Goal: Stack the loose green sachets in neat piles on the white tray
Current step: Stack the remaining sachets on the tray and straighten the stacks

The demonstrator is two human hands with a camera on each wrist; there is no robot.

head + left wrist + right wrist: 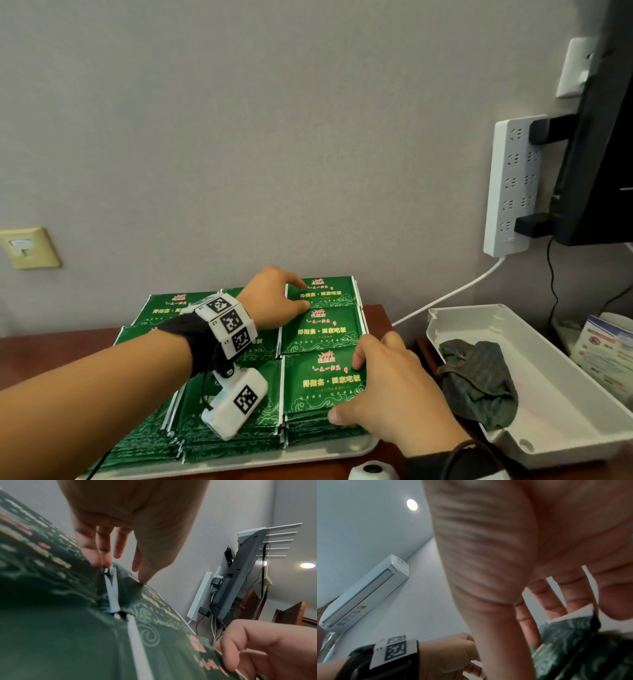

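Green sachets lie in several piles on the white tray (308, 455), in two columns. My left hand (277, 301) reaches over the left column; its fingertips touch the left edge of the far right pile (325, 291), with the thumb on top. In the left wrist view its fingers (102, 547) point down into the gap between piles (51, 628). My right hand (387, 394) rests spread on the near right pile (318, 383), thumb against the front edge and fingers along the right side. In the right wrist view its fingers (556, 595) are straight behind a sachet corner (573, 649).
The tray sits on a brown wooden table (51, 346) against a grey wall. Right of it stands a white plastic bin (565, 394) holding a grey-green cloth (479, 377). A power strip (510, 185), its white cable (445, 298) and a black screen (599, 137) are at the right.
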